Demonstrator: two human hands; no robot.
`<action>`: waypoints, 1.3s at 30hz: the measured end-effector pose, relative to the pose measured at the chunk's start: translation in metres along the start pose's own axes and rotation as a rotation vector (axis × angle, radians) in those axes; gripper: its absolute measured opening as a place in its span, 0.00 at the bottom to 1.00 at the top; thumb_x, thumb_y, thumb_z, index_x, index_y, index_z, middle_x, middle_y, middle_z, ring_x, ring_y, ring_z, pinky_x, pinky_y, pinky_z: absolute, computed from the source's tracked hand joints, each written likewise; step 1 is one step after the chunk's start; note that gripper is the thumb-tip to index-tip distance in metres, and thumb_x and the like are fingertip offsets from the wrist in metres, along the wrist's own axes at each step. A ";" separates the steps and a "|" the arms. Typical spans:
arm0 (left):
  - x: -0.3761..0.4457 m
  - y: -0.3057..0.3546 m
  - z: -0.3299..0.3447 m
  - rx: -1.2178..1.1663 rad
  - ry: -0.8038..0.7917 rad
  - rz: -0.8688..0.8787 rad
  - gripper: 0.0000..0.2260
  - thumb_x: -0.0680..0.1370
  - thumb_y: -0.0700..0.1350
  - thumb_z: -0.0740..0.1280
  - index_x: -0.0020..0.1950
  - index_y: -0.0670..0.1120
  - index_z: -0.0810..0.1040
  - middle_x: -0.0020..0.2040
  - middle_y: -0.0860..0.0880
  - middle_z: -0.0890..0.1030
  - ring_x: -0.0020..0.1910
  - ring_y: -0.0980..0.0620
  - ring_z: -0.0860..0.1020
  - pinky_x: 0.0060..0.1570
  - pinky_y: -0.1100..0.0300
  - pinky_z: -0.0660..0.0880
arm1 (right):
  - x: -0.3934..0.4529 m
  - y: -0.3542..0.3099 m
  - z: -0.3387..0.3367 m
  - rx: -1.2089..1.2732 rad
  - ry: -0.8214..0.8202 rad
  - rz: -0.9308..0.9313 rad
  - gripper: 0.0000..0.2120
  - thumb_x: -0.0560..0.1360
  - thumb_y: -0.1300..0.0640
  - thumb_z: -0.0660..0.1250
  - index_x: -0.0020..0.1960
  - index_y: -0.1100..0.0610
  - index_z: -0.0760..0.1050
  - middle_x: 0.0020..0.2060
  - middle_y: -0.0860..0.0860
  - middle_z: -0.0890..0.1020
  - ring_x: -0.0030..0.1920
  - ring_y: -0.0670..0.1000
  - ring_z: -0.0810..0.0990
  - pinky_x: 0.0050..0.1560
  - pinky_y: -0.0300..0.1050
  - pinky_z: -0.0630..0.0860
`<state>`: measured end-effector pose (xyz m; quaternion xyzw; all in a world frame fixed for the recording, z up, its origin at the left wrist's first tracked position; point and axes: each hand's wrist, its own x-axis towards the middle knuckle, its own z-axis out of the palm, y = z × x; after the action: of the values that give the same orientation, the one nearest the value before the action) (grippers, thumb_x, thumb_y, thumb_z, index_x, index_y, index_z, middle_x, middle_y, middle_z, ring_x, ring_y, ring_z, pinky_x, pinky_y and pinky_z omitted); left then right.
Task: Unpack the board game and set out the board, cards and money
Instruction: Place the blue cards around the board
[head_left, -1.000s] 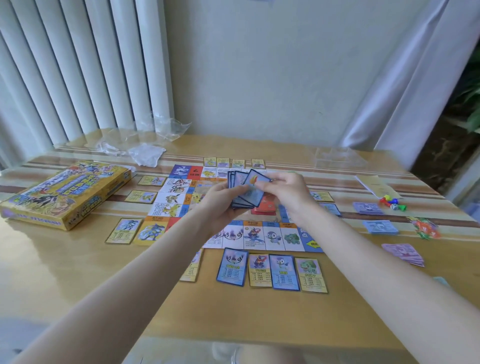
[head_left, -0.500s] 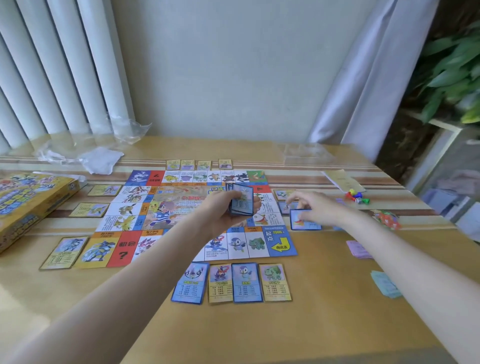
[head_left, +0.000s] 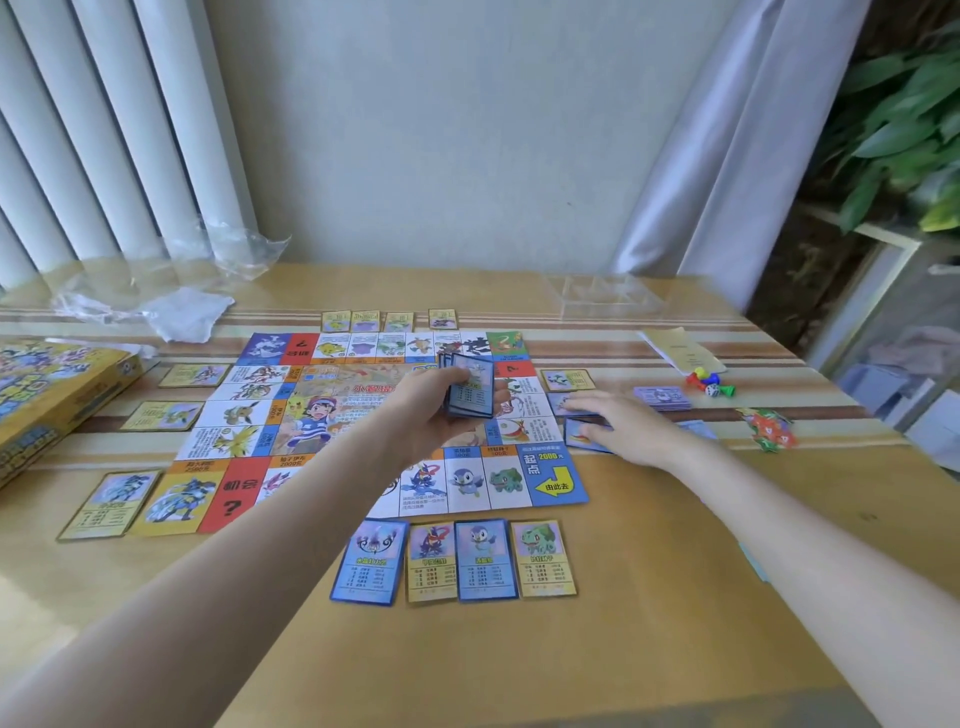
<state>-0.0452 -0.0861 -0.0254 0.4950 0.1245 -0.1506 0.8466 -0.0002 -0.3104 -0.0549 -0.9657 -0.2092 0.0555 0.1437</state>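
Note:
The game board (head_left: 332, 410) lies unfolded on the wooden table (head_left: 649, 597). My left hand (head_left: 431, 415) grips a stack of property cards (head_left: 470, 392) upright above the board's right half. My right hand (head_left: 628, 428) reaches past the board's right edge, its straight fingers resting on a blue card (head_left: 579, 434) that lies flat on the table. A row of property cards (head_left: 452, 561) lies along the board's near edge, more cards (head_left: 109, 504) lie on the left side, and others (head_left: 363, 320) at the far edge. A purple money stack (head_left: 662, 397) sits right of my hand.
The yellow game box (head_left: 47, 395) sits at the left edge. Crumpled plastic wrap (head_left: 182, 312) lies at the back left, a clear tray (head_left: 608, 296) at the back right. Pawns and dice (head_left: 709, 382), a paper sheet (head_left: 680, 351) and a colourful packet (head_left: 769, 428) are on the right.
My right hand took a blue card from the stack, carried it right and laid it down beside the board. The view swung right.

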 end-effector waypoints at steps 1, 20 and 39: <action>0.001 0.000 0.000 -0.005 0.006 -0.001 0.12 0.81 0.38 0.56 0.63 0.35 0.66 0.52 0.36 0.80 0.45 0.44 0.82 0.39 0.54 0.81 | 0.000 0.001 0.000 0.005 -0.004 -0.006 0.18 0.80 0.58 0.59 0.70 0.53 0.68 0.71 0.48 0.67 0.71 0.50 0.62 0.69 0.42 0.55; 0.001 -0.005 -0.003 -0.018 -0.022 -0.066 0.09 0.81 0.39 0.58 0.56 0.35 0.72 0.52 0.38 0.81 0.46 0.45 0.82 0.42 0.55 0.81 | 0.018 0.008 -0.013 0.004 0.060 0.001 0.08 0.72 0.53 0.71 0.51 0.52 0.80 0.48 0.48 0.72 0.54 0.50 0.71 0.53 0.44 0.66; -0.037 0.028 -0.058 0.177 0.145 0.090 0.10 0.79 0.43 0.62 0.58 0.41 0.73 0.50 0.42 0.82 0.46 0.48 0.81 0.40 0.56 0.81 | 0.032 -0.108 -0.020 0.711 0.148 -0.023 0.05 0.73 0.64 0.70 0.48 0.62 0.77 0.35 0.54 0.81 0.30 0.46 0.77 0.29 0.33 0.73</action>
<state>-0.0726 -0.0175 -0.0170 0.5823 0.1495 -0.0864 0.7944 -0.0095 -0.2081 -0.0047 -0.8545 -0.1765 0.0530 0.4857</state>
